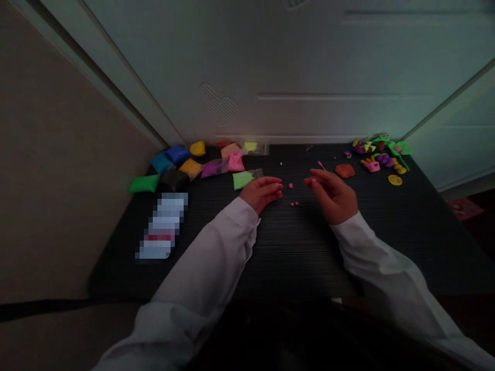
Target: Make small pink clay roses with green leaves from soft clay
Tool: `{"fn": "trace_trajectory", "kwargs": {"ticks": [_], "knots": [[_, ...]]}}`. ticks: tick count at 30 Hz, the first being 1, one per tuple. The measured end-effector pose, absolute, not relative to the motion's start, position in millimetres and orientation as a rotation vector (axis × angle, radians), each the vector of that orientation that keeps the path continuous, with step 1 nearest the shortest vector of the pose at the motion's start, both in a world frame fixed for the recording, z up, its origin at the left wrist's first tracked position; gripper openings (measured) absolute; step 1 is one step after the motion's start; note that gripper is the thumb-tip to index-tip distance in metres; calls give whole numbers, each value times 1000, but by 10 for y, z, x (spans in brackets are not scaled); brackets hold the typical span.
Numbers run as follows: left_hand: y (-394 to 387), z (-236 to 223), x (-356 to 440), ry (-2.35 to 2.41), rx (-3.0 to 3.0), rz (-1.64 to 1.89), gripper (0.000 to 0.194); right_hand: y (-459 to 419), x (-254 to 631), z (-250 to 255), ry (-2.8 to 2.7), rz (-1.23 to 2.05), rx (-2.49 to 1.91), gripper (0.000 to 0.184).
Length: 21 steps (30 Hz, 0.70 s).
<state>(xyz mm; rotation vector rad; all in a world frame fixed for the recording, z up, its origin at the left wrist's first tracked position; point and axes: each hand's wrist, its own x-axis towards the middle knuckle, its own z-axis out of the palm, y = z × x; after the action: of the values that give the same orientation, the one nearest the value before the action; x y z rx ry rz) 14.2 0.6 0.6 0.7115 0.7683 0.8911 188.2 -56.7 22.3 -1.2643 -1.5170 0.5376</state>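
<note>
Dim light over the whole setup. The worktop (297, 257) is dark, with fine horizontal grain, and its far edge lies along a white panelled surface (328, 56) carrying a heart-shaped relief (219, 105). A plain brownish wall (50, 170) stands at left; a red patterned patch (466, 207) shows low at far right. The right hand (334, 196), white-sleeved, is raised over the worktop, thumb and index fingers grasping a small pink clay piece (314, 180). The left hand (263, 193) is opposite, fingers bent and bunched near the thumb; I cannot make out whether they pinch anything. Between the hands lie a pink lump (291, 186) and, nearer the wearer, two pink balls (294, 204) side by side. Far left of worktop: a cluster of coloured clay packets, including a green packet (145, 183) and a black packet (175, 179). A pixelated phone-like slab (164, 224) lies in front of these. Far right: small clay models, among them a pink cup with yellow sticks (371, 166); a yellow disc (395, 180) lies just nearer, an orange-red flat piece (345, 170) beyond the right hand.
</note>
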Motion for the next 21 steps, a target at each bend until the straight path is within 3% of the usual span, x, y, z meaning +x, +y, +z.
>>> {"fn": "trace_trajectory", "kwargs": {"ticks": [13,21], "knots": [[10,-2,142,769,716,879,14,-540,1894,211,-1552,418,-1393,17],[11,-4,140,770,725,873,13,-527,1905,188,-1573,422,-1364,22]]}}
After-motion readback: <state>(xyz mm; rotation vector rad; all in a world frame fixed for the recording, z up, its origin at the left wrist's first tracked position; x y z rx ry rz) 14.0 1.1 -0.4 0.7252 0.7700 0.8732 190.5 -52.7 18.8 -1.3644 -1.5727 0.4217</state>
